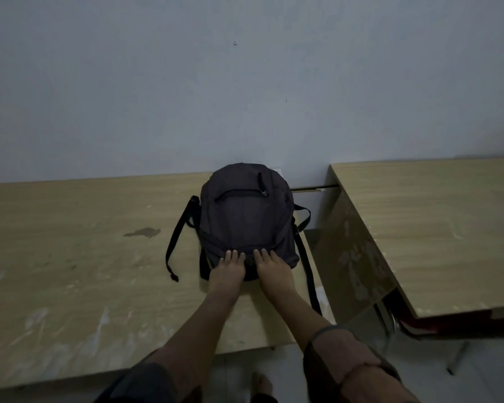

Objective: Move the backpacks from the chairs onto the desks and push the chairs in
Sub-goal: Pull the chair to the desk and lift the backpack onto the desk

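A dark grey backpack (245, 216) lies flat on the light wooden desk (85, 271), its top toward the wall and its black straps spread out to both sides. My left hand (227, 269) and my right hand (271, 269) rest side by side on the backpack's near end, palms down with fingers stretched over the fabric. Neither hand visibly grips a strap or handle. No chair seat is visible in the head view.
A second wooden desk (437, 228) stands at the right, set at an angle, with a narrow gap between the two desks. Red and metal frame parts (413, 324) show under its near corner. A plain wall runs behind both desks. My bare foot (262, 385) is on the floor.
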